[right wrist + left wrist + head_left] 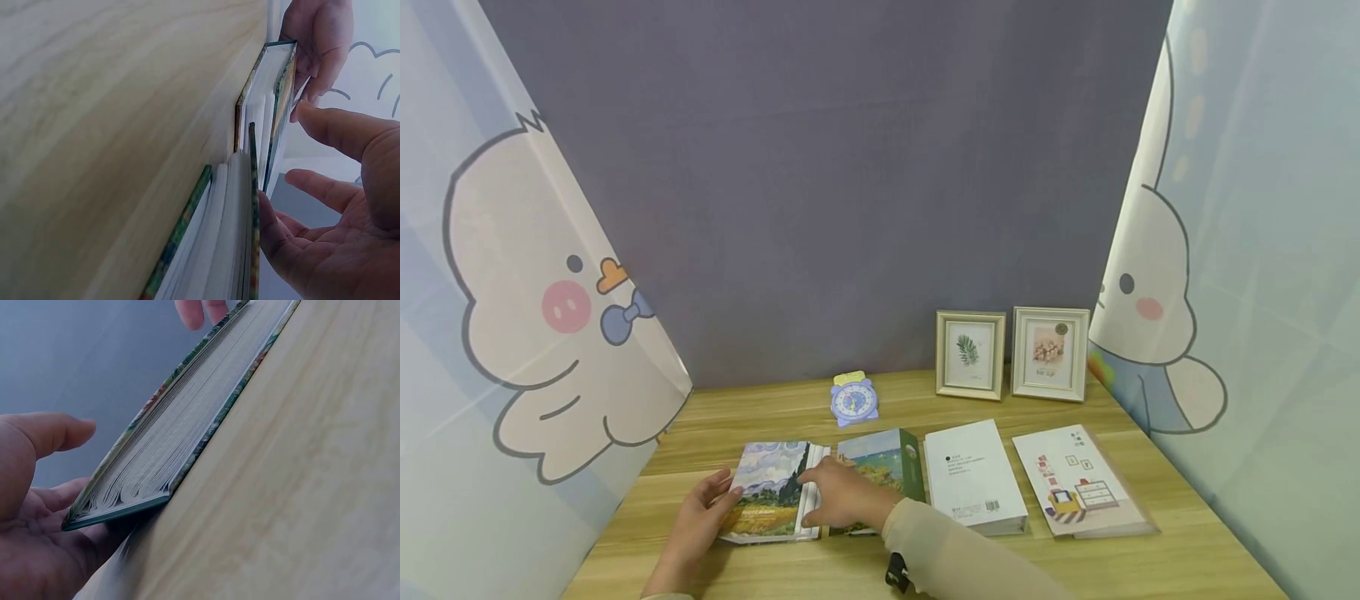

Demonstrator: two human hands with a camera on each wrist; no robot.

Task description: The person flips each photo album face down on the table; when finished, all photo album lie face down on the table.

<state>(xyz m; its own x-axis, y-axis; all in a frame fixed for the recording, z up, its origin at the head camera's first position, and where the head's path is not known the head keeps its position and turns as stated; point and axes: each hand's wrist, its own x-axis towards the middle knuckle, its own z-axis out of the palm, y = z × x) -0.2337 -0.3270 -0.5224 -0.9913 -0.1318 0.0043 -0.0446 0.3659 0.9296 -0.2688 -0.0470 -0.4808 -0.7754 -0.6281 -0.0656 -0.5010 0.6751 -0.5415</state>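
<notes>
A photo album (766, 496) with a painted landscape cover lies flat at the left of the row, its page edges showing along the right side. Beside its left edge is my left hand (700, 512); in the left wrist view its fingers (59, 494) lie by the spine while the thumb stands apart from the cover. My right hand (844, 496) reaches over the album's right edge, fingers loosely spread. Partly under that hand lies a second painted album (880, 462) with a green spine. Whether the right fingertips touch the first album, I cannot tell.
To the right lie a white book (973, 475) and an illustrated booklet (1075, 483). A purple clock-shaped item (854, 402) is behind the albums. Two picture frames, one with a leaf (970, 354) and one with flowers (1050, 352), stand at the back right.
</notes>
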